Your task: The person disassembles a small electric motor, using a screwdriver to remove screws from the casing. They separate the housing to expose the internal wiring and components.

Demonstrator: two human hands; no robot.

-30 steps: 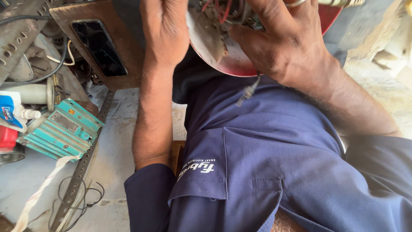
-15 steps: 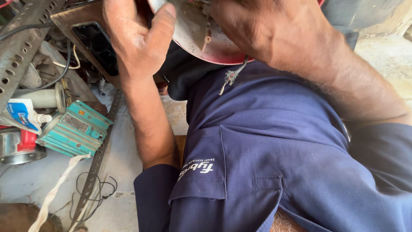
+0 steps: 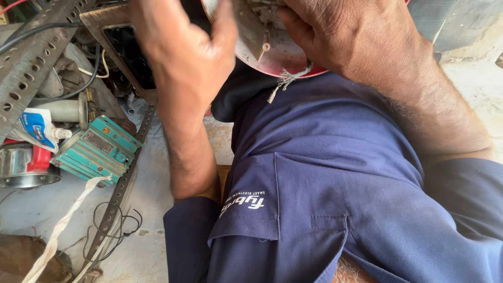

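Cluttered concrete floor below, right hand clamps the round red-rimmed appliance base from its right, while left hand hovers open, empty, just left of it.

navy blue work shirt, rolled sleeves, white logo on chest pocket.

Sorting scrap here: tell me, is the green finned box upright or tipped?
Tipped: the green finned box lies slanted on the floor clutter.
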